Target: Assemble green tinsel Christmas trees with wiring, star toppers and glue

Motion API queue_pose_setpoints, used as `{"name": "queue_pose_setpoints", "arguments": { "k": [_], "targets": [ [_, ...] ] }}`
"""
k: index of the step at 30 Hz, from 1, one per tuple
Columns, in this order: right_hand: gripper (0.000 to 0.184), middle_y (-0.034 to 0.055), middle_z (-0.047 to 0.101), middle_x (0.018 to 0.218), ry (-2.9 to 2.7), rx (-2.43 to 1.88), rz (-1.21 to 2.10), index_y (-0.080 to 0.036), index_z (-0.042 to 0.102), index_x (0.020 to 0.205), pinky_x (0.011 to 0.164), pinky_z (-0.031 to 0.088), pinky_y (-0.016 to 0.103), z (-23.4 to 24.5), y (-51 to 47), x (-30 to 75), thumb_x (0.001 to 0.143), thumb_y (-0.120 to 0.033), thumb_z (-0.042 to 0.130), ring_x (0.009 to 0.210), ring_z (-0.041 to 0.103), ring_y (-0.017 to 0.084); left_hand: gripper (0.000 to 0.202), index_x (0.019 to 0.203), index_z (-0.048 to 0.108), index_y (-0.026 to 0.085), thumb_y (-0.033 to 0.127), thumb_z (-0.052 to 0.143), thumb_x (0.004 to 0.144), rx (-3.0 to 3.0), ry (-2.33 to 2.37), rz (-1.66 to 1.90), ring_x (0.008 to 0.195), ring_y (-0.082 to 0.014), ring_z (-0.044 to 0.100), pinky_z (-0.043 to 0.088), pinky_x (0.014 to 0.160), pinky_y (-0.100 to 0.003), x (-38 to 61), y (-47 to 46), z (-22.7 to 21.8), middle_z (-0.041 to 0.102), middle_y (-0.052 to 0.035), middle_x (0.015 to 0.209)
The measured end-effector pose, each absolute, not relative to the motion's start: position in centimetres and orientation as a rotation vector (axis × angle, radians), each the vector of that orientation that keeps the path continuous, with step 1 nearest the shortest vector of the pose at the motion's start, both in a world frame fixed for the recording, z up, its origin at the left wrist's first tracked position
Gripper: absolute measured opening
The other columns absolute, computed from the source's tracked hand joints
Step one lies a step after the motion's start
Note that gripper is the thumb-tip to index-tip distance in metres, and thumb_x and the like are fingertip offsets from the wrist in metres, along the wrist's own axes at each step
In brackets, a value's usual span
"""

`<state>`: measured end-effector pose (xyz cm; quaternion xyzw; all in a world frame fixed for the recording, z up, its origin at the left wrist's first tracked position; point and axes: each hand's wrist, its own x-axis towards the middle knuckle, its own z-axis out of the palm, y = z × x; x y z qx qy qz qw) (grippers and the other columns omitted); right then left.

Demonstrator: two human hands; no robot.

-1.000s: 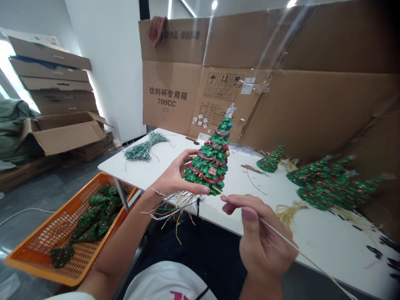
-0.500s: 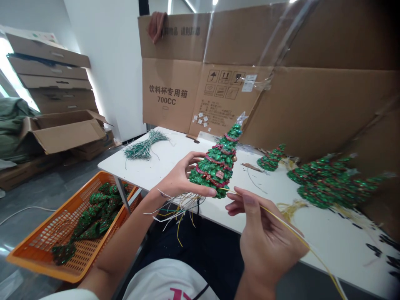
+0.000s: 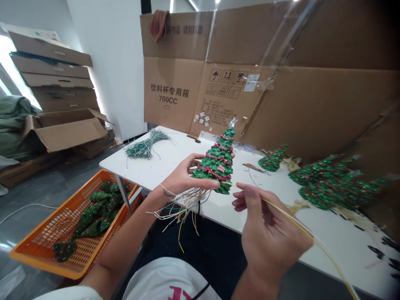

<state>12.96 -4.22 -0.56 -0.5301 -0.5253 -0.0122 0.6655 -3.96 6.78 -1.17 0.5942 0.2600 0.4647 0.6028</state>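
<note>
My left hand (image 3: pixel 190 177) grips a small green glittery Christmas tree (image 3: pixel 215 160) by its lower part, thumb across the front of the base. The tree stands nearly upright, with pink garlands and a clear star on top. Loose white and yellow wires (image 3: pixel 179 212) hang below it, under my left wrist. Between thumb and fingers, my right hand (image 3: pixel 265 225) pinches a yellow wire (image 3: pixel 283 212); its tip reaches the tree's base by my left thumb. A white wire runs alongside it, past my right hand toward the lower right.
More decorated trees (image 3: pixel 337 183) lie at the table's right, near black-ended wires. A bundle of green wires (image 3: pixel 146 145) rests on the white table (image 3: pixel 184 146). Large cardboard (image 3: pixel 175 75) walls the back. An orange basket (image 3: pixel 31 250) of green trees stands on the floor at left.
The tree has shifted slightly left and tilts less, now more upright. My right hand has moved a little to the right, leaving a longer stretch of yellow wire before its fingertips.
</note>
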Motion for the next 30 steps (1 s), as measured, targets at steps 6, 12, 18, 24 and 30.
{"name": "queue_pose_setpoints", "arguments": {
  "k": [6, 12, 18, 24, 30],
  "targets": [
    [0.028, -0.0016, 0.074, 0.072, -1.208, -1.202, 0.051, -0.02, 0.085, 0.092, 0.059, 0.056, 0.026, 1.3, -2.1, 12.8, 0.103, -0.044, 0.073, 0.056, 0.066, 0.012, 0.081, 0.129, 0.063, 0.017, 0.053, 0.101, 0.066, 1.257, 0.679, 1.047, 0.1, -0.0259, 0.072, 0.054, 0.083, -0.038, -4.0, 6.7, -0.5, 0.074, -0.0129, 0.117],
    [0.028, -0.003, 0.073, 0.069, -1.305, -1.132, 0.139, -0.02, 0.082, 0.087, 0.052, 0.054, 0.024, 2.7, -0.3, 12.7, 0.103, -0.041, 0.073, 0.051, 0.063, 0.01, 0.075, 0.122, 0.062, 0.016, 0.064, 0.093, 0.072, 1.225, 0.757, 1.052, 0.096, -0.0254, 0.071, 0.05, 0.079, -0.037, -4.6, 6.9, -0.3, 0.074, -0.012, 0.114],
    [0.031, -0.0039, 0.07, 0.066, -1.529, -1.086, 0.06, -0.021, 0.079, 0.083, 0.054, 0.051, 0.025, 4.2, 1.1, 13.0, 0.105, -0.041, 0.07, 0.05, 0.061, 0.009, 0.074, 0.126, 0.063, 0.017, 0.063, 0.091, 0.075, 1.204, 0.754, 1.061, 0.108, -0.0325, 0.073, 0.052, 0.083, -0.041, -5.1, 7.2, -0.5, 0.075, -0.0155, 0.124],
    [0.034, -0.0037, 0.065, 0.062, -1.653, -1.059, 0.222, -0.02, 0.079, 0.079, 0.051, 0.045, 0.026, 5.5, 2.2, 12.9, 0.104, -0.043, 0.071, 0.05, 0.057, 0.01, 0.077, 0.129, 0.065, 0.018, 0.068, 0.088, 0.075, 1.219, 0.804, 1.043, 0.106, -0.0326, 0.072, 0.047, 0.073, -0.037, -5.2, 7.3, -0.6, 0.075, -0.0151, 0.122],
    [0.021, 0.0006, 0.074, 0.079, -1.608, -1.106, 0.346, -0.024, 0.085, 0.086, 0.055, 0.046, 0.027, 4.9, 2.3, 13.0, 0.098, -0.04, 0.079, 0.065, 0.062, 0.013, 0.077, 0.13, 0.066, 0.019, 0.067, 0.089, 0.075, 1.2, 0.809, 1.06, 0.119, -0.0366, 0.07, 0.05, 0.079, -0.041, -5.1, 7.3, -0.3, 0.073, -0.0162, 0.13]
  ]
}}
